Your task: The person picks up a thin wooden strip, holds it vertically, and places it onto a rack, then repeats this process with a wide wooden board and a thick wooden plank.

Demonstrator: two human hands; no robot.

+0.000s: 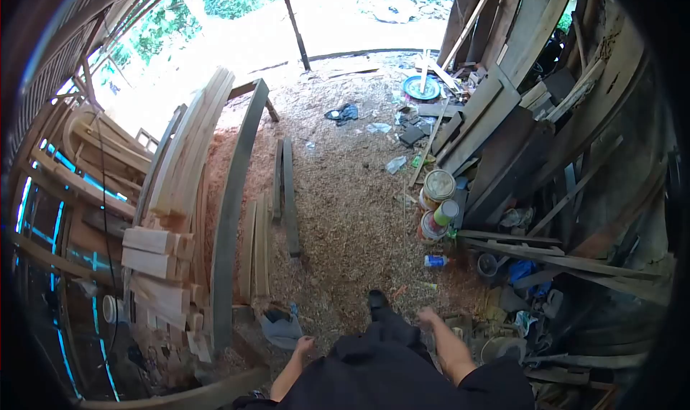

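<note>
Low in the view, my left hand (306,344) hangs beside my dark clothing, its fingers curled in; it is too small to tell whether anything is in it. A grey cloth-like item (282,329) lies on the ground just left of it. My right hand (428,316) hangs on the other side of my body, with its fingers also curled and their inside hidden. A dark shoe (376,300) shows between the two hands. Ahead of my right hand, a small blue can (435,261) lies on the shavings.
Stacked pale planks (194,144) and a long grey beam (237,216) stand at the left. Paint tins (439,184), a blue dish (421,87) and leaning boards (489,115) line the right. Wood shavings (345,194) cover the floor between them. A thin post (295,25) rises ahead.
</note>
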